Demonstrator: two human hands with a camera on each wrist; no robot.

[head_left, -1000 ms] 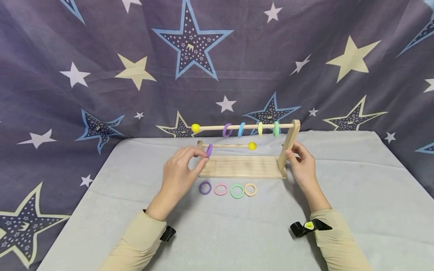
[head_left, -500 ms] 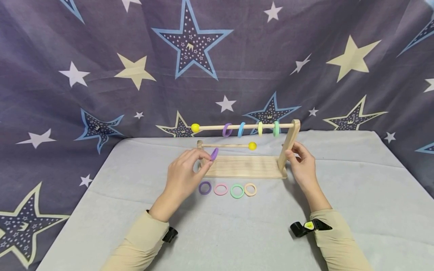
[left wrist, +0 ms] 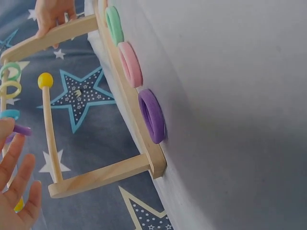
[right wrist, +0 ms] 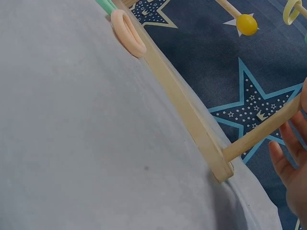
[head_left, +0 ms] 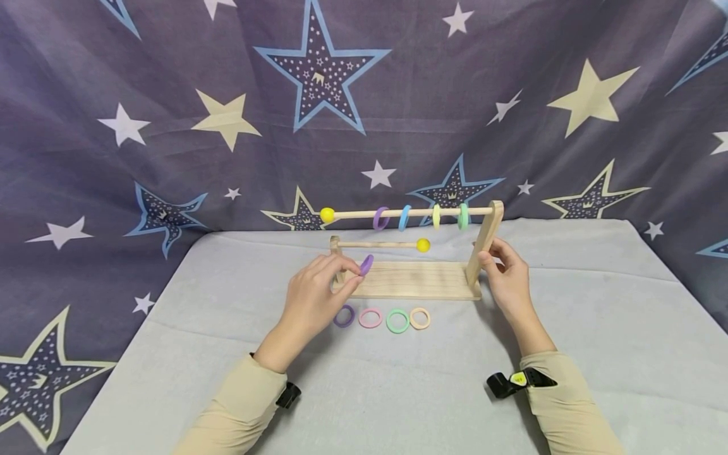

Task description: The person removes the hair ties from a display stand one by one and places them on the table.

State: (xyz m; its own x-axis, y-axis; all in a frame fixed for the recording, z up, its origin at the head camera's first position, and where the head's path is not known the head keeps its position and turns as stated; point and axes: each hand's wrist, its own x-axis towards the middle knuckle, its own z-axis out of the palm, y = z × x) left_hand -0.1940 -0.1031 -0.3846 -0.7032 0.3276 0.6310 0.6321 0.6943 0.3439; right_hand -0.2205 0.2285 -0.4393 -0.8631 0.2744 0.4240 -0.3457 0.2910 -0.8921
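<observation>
My left hand pinches a purple ring between thumb and fingertips, over the left part of a wooden stand's base. My right hand grips the tall right upright of that stand. Purple, blue, yellow and green rings hang on the long upper rod, whose left end carries a yellow ball. The short lower rod, tipped with a yellow ball, bears no ring. In the left wrist view the fingers show beside the pinched purple ring.
In front of the base lie a dark purple ring, a pink ring, a green ring and a peach ring in a row. A grey cloth covers the table. Behind it hangs a star-patterned curtain.
My left hand has moved a little right and toward me, carrying the purple ring away from the short rod's left end. The right hand and the stand have stayed put.
</observation>
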